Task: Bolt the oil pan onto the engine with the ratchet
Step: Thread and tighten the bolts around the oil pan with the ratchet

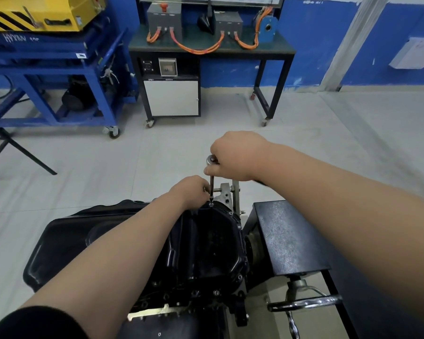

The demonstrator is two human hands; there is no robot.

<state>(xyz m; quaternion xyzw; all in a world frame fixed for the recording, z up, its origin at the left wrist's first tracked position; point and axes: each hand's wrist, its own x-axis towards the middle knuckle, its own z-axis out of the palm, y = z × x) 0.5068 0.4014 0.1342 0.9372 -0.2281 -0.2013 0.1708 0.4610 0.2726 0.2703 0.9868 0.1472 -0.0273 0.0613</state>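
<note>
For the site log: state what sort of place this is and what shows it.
Likely an automotive training workshop: an engine on a stand with its oil pan being bolted by ratchet, a bench of boxes linked by orange cables, and a blue wheeled trolley.

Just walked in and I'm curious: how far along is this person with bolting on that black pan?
Looks done: the oil pan sits on the engine, with bolts showing along its right and near edges. In hand: the right hand grips the ratchet head while the left hand pinches the extension, its socket on the far edge. Left: the rim under the left arm is hidden, and tightness cannot be judged.
</note>
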